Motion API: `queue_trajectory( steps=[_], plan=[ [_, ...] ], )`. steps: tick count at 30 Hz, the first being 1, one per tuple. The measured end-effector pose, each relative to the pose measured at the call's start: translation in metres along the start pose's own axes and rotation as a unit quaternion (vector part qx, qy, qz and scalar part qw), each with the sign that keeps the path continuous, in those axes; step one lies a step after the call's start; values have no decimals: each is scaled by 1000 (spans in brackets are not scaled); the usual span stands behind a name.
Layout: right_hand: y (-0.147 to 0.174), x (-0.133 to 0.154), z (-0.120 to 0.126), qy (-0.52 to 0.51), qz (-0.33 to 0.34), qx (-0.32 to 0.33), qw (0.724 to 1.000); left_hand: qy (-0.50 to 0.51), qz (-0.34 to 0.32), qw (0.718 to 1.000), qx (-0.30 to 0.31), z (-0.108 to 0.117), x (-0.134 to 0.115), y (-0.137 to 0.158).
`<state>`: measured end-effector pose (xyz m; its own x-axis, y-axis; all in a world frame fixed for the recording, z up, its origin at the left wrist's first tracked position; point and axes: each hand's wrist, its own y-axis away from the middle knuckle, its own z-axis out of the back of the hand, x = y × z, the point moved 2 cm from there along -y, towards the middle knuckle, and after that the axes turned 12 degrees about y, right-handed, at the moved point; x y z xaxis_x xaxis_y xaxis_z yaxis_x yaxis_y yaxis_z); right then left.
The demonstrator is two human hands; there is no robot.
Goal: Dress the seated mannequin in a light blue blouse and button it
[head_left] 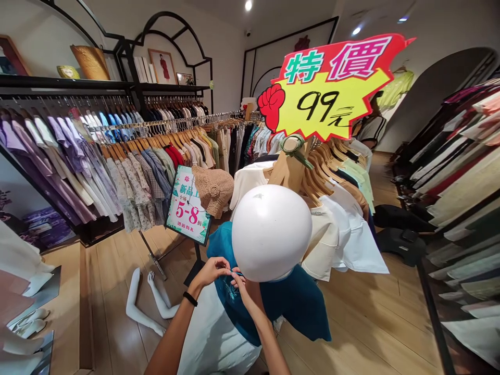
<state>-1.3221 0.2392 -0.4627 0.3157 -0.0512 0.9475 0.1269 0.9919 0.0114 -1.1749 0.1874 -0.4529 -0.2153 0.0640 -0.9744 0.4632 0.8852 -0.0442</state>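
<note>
Teal cloth, deep and plain over most of its spread, makes the top (308,304), which hangs on a mannequin (272,232) with a smooth white head. Its front bears a small patch of pale, thready embroidery (231,290), and one side flares out to a loose corner. White cloth (219,328) shows below it. At the near edge of the top, close under the head, the left hand (214,271) and right hand (241,287) meet; the fingers of both are drawn together, pinching a narrow bit of the teal edge, though how each fingertip sits is too small to tell. A black band (190,298) circles the left wrist. Beyond the head, a red and yellow sign (328,88) reads "特價" in green and pink, with "99元" handwritten in black beneath. To its left, a framed sign (189,208) with leafy edges reads "新品上", then "全场", a big pink "5-8折" and "进店有礼"; a brown crochet hat (214,191) covers part of its top line. Two white arms (141,307) lie on the floor (117,333).
</note>
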Motion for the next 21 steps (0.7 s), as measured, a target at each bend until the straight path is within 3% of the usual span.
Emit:
queue_trajectory(
  steps=[10, 17, 21],
  plan=[
    [1, 10, 4, 2, 21, -10, 1000, -28, -21, 999, 13, -3, -6, 2],
    [-4, 2, 1, 42, 38, -10, 998, -32, -18, 999, -11, -10, 0, 5],
    [-2, -1, -1, 70, 29, -12, 997, -33, -30, 998, -53, -14, 5, 7]
  ],
)
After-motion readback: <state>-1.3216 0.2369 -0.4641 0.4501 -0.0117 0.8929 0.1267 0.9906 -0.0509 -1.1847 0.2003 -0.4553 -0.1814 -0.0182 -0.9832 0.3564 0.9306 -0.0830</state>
